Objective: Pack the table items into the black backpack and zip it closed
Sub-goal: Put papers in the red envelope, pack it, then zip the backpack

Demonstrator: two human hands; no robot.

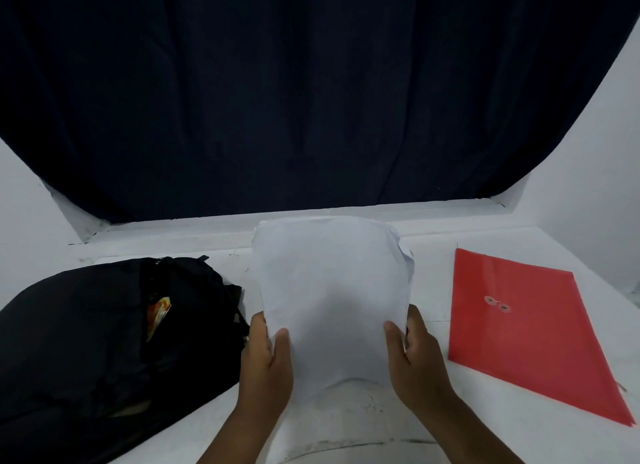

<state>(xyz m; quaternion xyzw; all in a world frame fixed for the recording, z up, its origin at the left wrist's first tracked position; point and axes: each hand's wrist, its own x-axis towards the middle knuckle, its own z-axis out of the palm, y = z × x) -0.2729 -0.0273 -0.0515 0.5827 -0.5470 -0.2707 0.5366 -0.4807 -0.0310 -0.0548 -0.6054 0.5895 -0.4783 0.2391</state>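
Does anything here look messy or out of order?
Slightly. The stack of white papers, held by the left hand and right hand, has uneven, ragged sheet edges at its upper right. The black backpack lies open, something orange showing inside.

2 bare forearms are seen, each ending in a bare hand: the left hand and the right hand. No sleeve is worn on either forearm as far as is shown.
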